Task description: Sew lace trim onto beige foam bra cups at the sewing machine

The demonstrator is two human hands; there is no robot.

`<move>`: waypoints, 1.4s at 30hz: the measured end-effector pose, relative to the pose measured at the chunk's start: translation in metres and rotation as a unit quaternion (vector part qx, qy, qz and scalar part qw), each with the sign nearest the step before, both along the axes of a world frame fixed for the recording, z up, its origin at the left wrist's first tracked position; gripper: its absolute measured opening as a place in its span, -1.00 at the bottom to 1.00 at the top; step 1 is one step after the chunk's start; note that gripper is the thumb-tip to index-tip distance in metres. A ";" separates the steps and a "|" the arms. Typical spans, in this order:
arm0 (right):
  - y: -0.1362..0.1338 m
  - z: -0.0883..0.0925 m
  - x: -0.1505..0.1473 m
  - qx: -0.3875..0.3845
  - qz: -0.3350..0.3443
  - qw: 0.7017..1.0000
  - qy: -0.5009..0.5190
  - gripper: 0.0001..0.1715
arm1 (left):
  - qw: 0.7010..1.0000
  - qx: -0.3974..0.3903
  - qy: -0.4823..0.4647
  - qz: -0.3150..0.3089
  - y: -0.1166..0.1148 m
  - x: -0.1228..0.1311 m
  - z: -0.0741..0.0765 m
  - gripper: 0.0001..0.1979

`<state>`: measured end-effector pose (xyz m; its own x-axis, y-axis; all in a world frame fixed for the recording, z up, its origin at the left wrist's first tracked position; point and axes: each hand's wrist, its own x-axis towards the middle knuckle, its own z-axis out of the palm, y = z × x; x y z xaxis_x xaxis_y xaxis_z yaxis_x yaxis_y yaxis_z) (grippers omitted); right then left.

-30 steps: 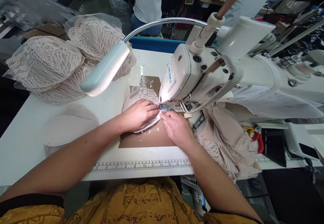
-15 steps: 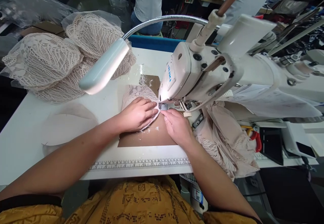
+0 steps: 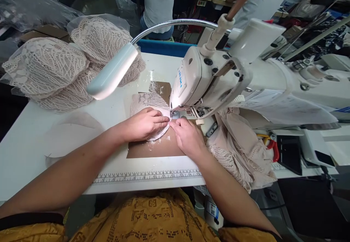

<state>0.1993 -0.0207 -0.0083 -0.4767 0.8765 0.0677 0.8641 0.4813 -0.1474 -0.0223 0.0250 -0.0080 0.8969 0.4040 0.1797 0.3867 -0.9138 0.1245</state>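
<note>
A pale lace cup piece (image 3: 155, 100) lies under the head of the white sewing machine (image 3: 191, 76), its edge at the needle and presser foot (image 3: 172, 113). My left hand (image 3: 146, 124) is on top of the piece, fingers bent together and gripping it near its right edge. Thumb and forefinger of my right hand (image 3: 187, 134) pinch that same edge just in front of the presser foot. The two hands' fingertips almost meet there. Beneath lies a brown taped sheet (image 3: 153, 150).
Stacked lace cups (image 3: 51, 66) sit at left beside a lamp (image 3: 113, 72); sheer pieces (image 3: 73, 134) lie nearer. Lace fabric (image 3: 240, 150), red-handled scissors (image 3: 275, 150) and a dark tray (image 3: 290, 154) are at right. A ruler tape (image 3: 147, 176) runs along the front edge. Co-workers (image 3: 158, 4) sit beyond.
My left hand's fingers have drawn closer together and bent at the lace edge. The lace piece has turned slightly under the hands. The whole view has shifted a little.
</note>
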 end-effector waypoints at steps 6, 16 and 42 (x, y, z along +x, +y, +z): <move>0.001 0.000 -0.003 0.001 -0.021 1.000 -0.023 -0.51 | 0.999 0.012 0.025 0.038 -0.006 0.008 0.002 -0.65; -0.002 -0.001 0.001 0.008 0.021 1.000 0.006 -0.55 | 0.998 0.000 -0.012 0.059 -0.005 0.007 0.003 -0.57; -0.004 -0.003 0.002 0.008 0.048 0.999 0.019 -0.61 | 0.999 -0.004 -0.008 0.043 0.001 0.005 0.001 -0.62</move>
